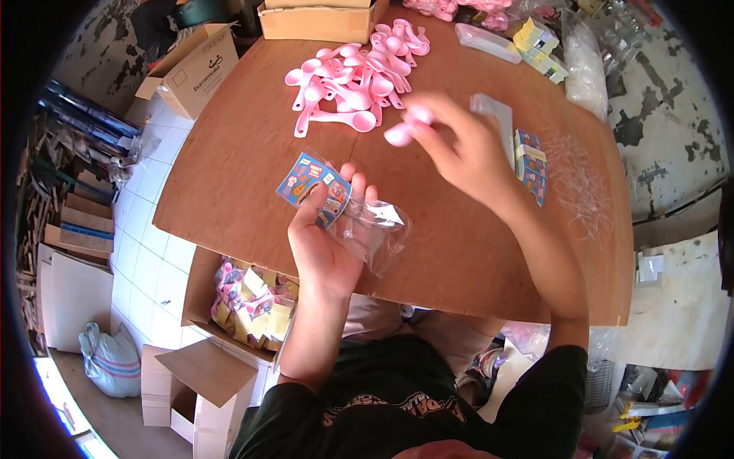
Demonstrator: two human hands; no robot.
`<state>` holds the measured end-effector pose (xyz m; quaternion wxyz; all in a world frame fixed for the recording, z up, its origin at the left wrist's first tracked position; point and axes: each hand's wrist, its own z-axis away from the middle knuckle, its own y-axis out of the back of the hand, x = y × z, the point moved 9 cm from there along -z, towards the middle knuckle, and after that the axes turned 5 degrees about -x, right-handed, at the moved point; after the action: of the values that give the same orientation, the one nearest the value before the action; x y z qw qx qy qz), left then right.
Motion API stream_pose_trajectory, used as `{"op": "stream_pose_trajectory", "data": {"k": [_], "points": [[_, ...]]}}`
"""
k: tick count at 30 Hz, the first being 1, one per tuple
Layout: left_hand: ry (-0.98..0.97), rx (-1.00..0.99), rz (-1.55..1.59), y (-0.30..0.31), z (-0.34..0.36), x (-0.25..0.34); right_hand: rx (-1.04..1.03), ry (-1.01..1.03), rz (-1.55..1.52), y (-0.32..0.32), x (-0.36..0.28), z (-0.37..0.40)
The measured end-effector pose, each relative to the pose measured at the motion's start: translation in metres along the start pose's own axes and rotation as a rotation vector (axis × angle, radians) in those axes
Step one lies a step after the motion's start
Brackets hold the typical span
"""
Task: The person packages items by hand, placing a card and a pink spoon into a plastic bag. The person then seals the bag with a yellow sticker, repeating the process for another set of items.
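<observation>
My left hand is palm up, its thumb pressing a blue printed card and a clear plastic bag against the fingers. The bag drapes over the palm toward the right. Raised above the table, my right hand pinches a pink plastic spoon, its bowl end showing and the rest hidden by the fingers. Just beyond the hands lies a heap of pink measuring spoons. A banded stack of blue cards rests to the right, partly behind my right forearm.
Thin clear strips are scattered at the table's right. Plastic packs and a yellow box line the far right edge. A cardboard box stands at the back. Below the near left edge, an open carton contains packed pink items.
</observation>
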<state>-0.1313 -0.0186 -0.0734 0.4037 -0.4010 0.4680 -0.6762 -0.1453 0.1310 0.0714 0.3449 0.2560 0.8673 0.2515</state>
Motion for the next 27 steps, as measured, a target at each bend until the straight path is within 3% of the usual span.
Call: {"op": "stream_pose_trajectory", "data": {"k": [4,7,14,21,27], "points": [[0.021,-0.040,0.114,-0.004,-0.008,-0.004,-0.203,-0.071,-0.042,0.024,-0.040,0.058],[0.031,-0.044,0.148,-0.007,-0.012,-0.012,-0.229,0.006,-0.028,0.031,-0.050,0.104],[0.043,-0.015,0.111,-0.008,-0.009,-0.032,-0.050,0.292,-0.014,0.048,-0.078,0.132],[0.031,-0.034,0.115,-0.005,-0.006,-0.035,0.046,0.372,-0.002,0.055,-0.083,0.137],[0.104,-0.095,0.121,-0.011,-0.003,-0.048,-0.035,0.333,0.065,0.046,-0.085,0.128]]}}
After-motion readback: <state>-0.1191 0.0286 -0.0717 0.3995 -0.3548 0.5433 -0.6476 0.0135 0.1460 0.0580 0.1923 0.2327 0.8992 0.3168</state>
